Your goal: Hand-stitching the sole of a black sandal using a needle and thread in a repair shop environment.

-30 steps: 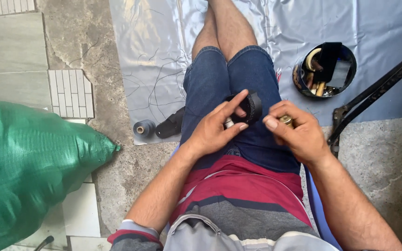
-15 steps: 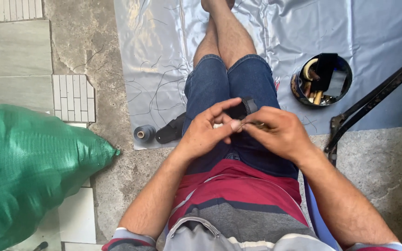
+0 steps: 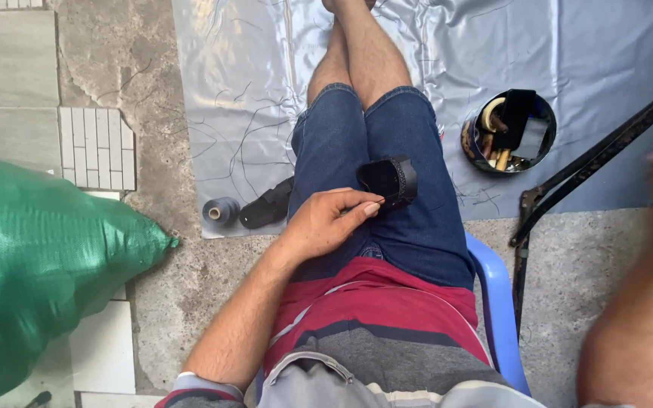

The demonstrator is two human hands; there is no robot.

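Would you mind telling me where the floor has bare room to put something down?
The grey sheet lies bare beyond the round tin, toward the far right. Crowded: the sheet's near-left corner, with the thread spool and black strap piece.

Grey sheet [image 3: 614, 45] carries thread spool [image 3: 221, 211], black piece [image 3: 266, 209], bowl [image 3: 471, 143].

On your left, the green sack [image 3: 39, 279] blocks the floor; between it and your thigh lie a thread spool [image 3: 221, 211] and a black piece [image 3: 267, 208] on the sheet's near edge. On your right, the black metal frame [image 3: 591, 170] bars the way beside the round tin [image 3: 508, 132].
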